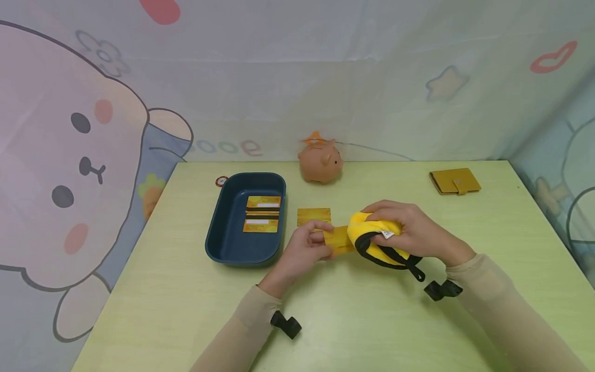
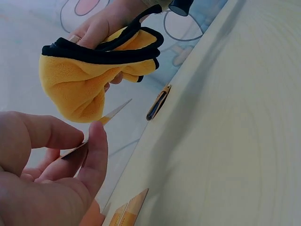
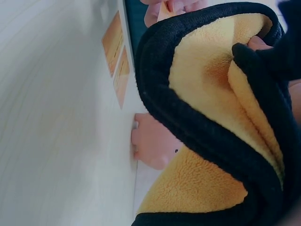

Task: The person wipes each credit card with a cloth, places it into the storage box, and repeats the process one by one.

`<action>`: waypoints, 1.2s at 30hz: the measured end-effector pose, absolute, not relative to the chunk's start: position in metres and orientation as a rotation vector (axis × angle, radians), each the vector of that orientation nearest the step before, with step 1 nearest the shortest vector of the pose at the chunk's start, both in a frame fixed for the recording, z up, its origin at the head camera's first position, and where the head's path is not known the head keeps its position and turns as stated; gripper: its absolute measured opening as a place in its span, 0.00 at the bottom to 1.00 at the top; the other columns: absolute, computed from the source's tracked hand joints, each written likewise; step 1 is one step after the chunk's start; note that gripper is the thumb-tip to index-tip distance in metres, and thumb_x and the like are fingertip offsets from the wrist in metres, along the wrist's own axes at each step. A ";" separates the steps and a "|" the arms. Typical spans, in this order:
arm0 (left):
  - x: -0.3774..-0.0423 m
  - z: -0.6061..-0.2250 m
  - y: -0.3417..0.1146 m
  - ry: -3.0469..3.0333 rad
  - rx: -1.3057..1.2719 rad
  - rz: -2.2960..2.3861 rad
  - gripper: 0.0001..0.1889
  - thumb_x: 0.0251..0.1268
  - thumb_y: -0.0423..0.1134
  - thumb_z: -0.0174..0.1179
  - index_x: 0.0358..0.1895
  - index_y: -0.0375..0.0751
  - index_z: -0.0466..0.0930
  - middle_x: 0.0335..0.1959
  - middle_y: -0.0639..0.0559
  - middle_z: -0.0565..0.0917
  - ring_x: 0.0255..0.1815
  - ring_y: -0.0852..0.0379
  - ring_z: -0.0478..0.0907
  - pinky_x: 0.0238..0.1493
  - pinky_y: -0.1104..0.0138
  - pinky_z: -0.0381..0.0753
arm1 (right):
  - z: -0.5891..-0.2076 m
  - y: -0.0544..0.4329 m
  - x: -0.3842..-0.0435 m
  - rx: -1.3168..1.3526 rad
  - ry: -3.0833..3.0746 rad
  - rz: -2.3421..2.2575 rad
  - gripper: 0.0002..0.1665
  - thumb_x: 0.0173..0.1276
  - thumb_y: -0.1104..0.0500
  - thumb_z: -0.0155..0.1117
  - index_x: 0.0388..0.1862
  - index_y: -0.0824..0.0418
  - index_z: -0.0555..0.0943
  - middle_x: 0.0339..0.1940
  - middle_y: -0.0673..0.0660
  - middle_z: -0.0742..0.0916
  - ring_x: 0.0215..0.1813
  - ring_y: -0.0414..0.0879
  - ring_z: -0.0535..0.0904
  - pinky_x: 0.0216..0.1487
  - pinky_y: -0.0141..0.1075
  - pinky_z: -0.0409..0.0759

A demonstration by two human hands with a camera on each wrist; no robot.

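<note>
My left hand (image 1: 304, 250) pinches a gold card (image 1: 338, 239) by its left end, between thumb and fingers. My right hand (image 1: 413, 230) grips a bunched yellow cloth (image 2: 75, 89) with black edging and a hanging loop. The cloth covers the card's right end, above the table. In the left wrist view, the card's thin edge shows beside the cloth. Just behind my left hand, gold cards (image 3: 113, 44) lie on the table; the head view shows one of them partly behind my fingers.
A dark blue tray (image 1: 216, 243) on the left holds several gold cards (image 1: 261, 226). An orange piggy bank (image 1: 319, 164) stands at the back. A small round red-and-white disc (image 1: 221, 181) lies by the tray's far corner. At the back right is a mustard wallet (image 1: 455, 181).
</note>
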State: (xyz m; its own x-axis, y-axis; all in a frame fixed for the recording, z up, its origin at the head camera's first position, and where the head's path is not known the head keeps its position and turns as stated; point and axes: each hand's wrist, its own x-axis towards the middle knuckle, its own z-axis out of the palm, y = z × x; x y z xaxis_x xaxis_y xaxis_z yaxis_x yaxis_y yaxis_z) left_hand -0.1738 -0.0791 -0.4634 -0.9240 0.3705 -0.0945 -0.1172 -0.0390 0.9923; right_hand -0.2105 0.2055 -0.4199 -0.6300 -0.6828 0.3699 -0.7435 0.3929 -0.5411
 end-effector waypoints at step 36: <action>-0.174 -0.467 -0.082 1.890 0.374 2.019 0.31 0.63 0.23 0.71 0.71 0.34 0.77 0.57 0.34 0.87 0.55 0.50 0.88 0.56 0.60 0.88 | -0.421 0.192 -0.213 1.409 -2.547 0.977 0.22 0.59 0.65 0.83 0.53 0.56 0.89 0.64 0.58 0.85 0.61 0.56 0.84 0.55 0.48 0.88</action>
State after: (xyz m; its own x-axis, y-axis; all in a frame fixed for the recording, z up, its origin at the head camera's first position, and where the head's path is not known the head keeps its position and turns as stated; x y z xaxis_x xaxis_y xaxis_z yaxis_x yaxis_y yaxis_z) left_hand -0.1744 -0.0822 -0.4668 -0.9043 0.4244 -0.0450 -0.0728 -0.0495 0.9961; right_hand -0.2128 0.1923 -0.4215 -0.5765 -0.7380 0.3508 -0.7833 0.3770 -0.4942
